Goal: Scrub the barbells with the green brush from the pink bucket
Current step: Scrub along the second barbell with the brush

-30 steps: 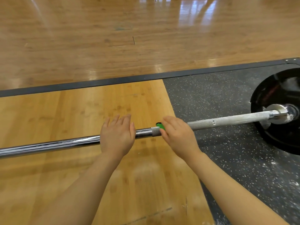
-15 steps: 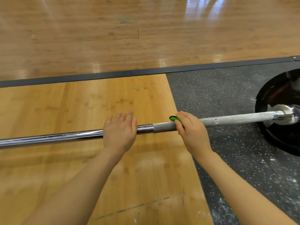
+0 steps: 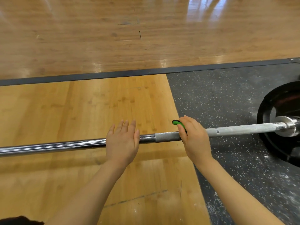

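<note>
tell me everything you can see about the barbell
The barbell is a long metal bar lying level just above the wood platform. Its left stretch is smooth shiny chrome, the middle is grey knurling, and the right stretch looks white, as if chalked. A chrome collar meets a black plate at the right. The left hand rests flat on it; the right hand holds a green brush against it.

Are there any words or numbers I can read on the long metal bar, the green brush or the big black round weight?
No readable text anywhere in this view.
Long steel barbell: a small dark mark on its white chalky part, too small to read.
Green brush gripped by the right hand: no lettering shows.
Black round weight plate: no words or numbers visible.
Left hand rests flat on the barbell, covering part of it.
</note>
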A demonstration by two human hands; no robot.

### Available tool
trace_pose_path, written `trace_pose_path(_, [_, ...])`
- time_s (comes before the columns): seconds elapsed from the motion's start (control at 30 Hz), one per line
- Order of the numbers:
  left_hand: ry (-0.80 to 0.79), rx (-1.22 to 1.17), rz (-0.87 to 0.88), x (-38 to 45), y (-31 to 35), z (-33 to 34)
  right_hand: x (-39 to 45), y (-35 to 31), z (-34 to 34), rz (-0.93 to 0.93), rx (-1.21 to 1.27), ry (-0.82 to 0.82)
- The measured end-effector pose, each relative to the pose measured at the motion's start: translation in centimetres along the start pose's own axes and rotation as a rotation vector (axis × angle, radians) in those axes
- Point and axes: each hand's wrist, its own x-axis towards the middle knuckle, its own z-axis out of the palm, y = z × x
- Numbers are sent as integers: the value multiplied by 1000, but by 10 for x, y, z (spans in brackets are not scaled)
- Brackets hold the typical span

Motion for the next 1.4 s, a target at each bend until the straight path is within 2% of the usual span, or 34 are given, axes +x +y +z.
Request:
trace_pose_path(0.2, [-11,9,10,-27,2,2,-24,-3,1,58,-21,-3])
trace_pose_path(0.57, [-96,-35,-3,-55,11,-5,-66,-12,-17,6,-115,-2])
trace_pose_path(0.7, [-38,-96,-45,-39,7,-7,-76,-16,-23,15,-110,-31])
trace_pose_path(0.97, [-18,-135,5,-51,7,-4,-84,-68,6,-220,-137,-68])
trace_pose_path(1.17, [-1,-139,0,-51,6,-3,-92,-33,-10,-339,-162,-31])
trace_pose_path(1.3, [3,-129,6,-48,7,-3,-90,-3,-26,-292,-204,15])
trace_pose_path(1.4, [-2,-120,12,-45,7,-2,-88,-8,-19,-225,-200,37])
